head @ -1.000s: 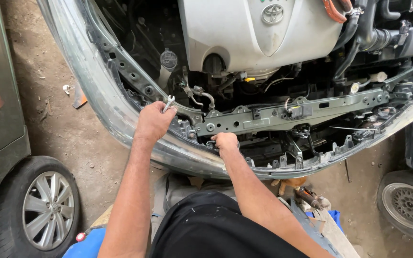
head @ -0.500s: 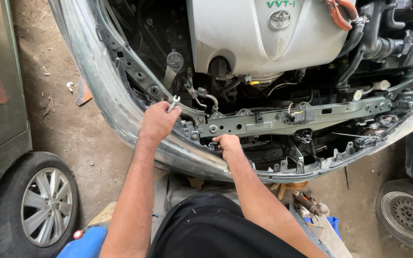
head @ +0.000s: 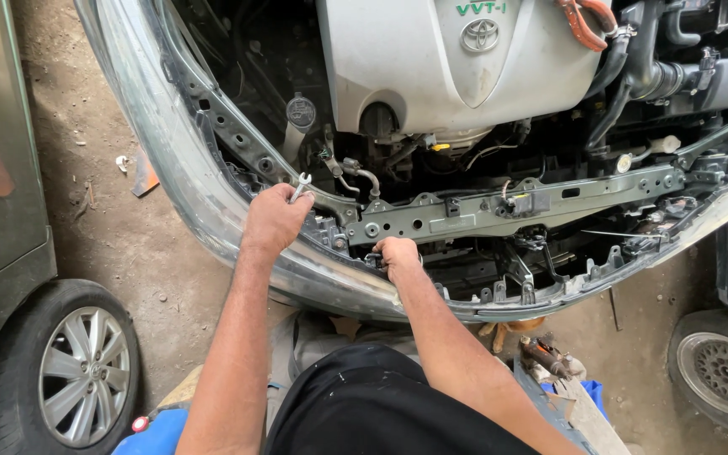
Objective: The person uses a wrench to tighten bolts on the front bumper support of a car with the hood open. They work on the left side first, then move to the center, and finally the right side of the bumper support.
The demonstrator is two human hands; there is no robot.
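Left hand (head: 273, 221) closed in fist around small metal wrench (head: 300, 185), open jaw end poking above knuckles, at left end of grey crossmember (head: 507, 202) in open engine bay. Right hand (head: 398, 255) curled shut, gripping lower edge of frame just beneath crossmember; whatever sits inside grip is hidden. Silver engine cover (head: 431, 63) above. Alloy wheel (head: 82, 375) on dirt ground at lower left.
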